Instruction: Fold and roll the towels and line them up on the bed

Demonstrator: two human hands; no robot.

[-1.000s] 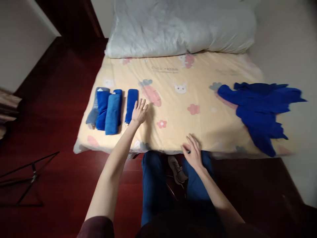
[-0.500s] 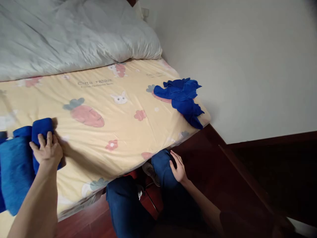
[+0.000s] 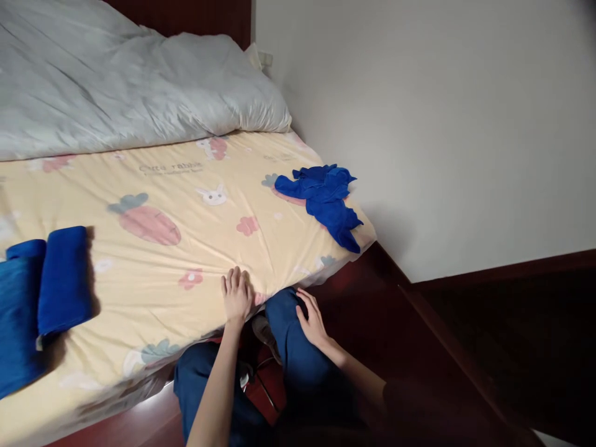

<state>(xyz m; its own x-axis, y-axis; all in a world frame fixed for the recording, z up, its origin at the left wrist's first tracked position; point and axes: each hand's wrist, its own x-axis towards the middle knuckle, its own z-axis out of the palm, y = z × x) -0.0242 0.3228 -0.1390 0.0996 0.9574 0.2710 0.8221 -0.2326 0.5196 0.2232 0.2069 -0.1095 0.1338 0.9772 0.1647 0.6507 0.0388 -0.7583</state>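
My left hand (image 3: 237, 296) lies on the yellow bed sheet (image 3: 195, 205) near the mattress edge, fingers spread and holding nothing. My right hand (image 3: 313, 318) rests on my right knee, its fingers stretched out. At the left stands a neat dark blue folded cloth (image 3: 65, 279), and beside it a lighter blue folded cloth (image 3: 21, 323), cut off by the view's edge. Toward the far right corner of the bed lies a crumpled heap of blue cloths (image 3: 328, 198). Neither hand touches any of the cloths.
A thick grey quilt (image 3: 153, 87) is bunched across the back of the bed. A pale wall (image 3: 428, 136) runs along the right side. Dark red floor (image 3: 349, 310) shows below the bed's edge, with a shoe (image 3: 266, 335) between my legs.
My left hand has let go of the dark blue folded cloth and moved right to the sheet near my knee. My right hand stays on the knee. The view has shifted slightly.
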